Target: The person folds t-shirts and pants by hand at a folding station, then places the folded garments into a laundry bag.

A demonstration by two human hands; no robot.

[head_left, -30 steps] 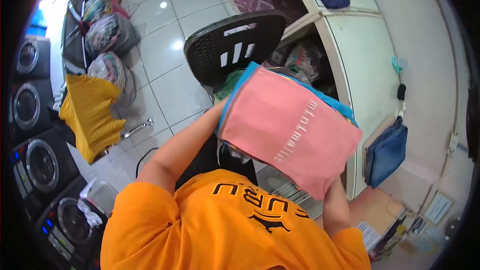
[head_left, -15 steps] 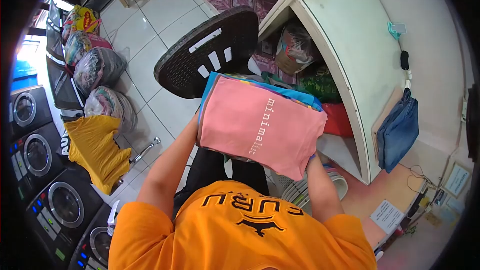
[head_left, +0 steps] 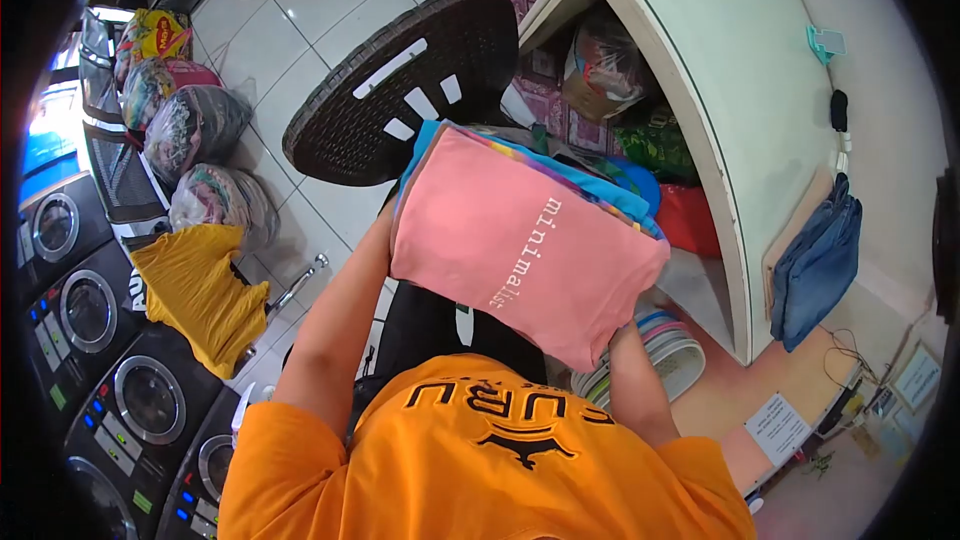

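Observation:
A stack of folded clothes is held up in front of my body, with a pink shirt on top that reads "minimalist". Blue fabric and other coloured layers show along its far edge. My left hand is at the stack's left side, its fingers hidden beneath the cloth. At the lower right corner, my right hand grips the stack, mostly covered by the pink shirt. Beyond the stack stands a dark woven plastic chair.
Black washing machines line the left side. Near them are a yellow cloth and several filled plastic bags. A pale green counter with shelves curves at right, beside folded jeans. Stacked baskets stand below.
The view has shifted slightly. The stack has tilted, with its right end now lower and nearer to me, and more blue fabric shows at its far edge. Both hands still hold it.

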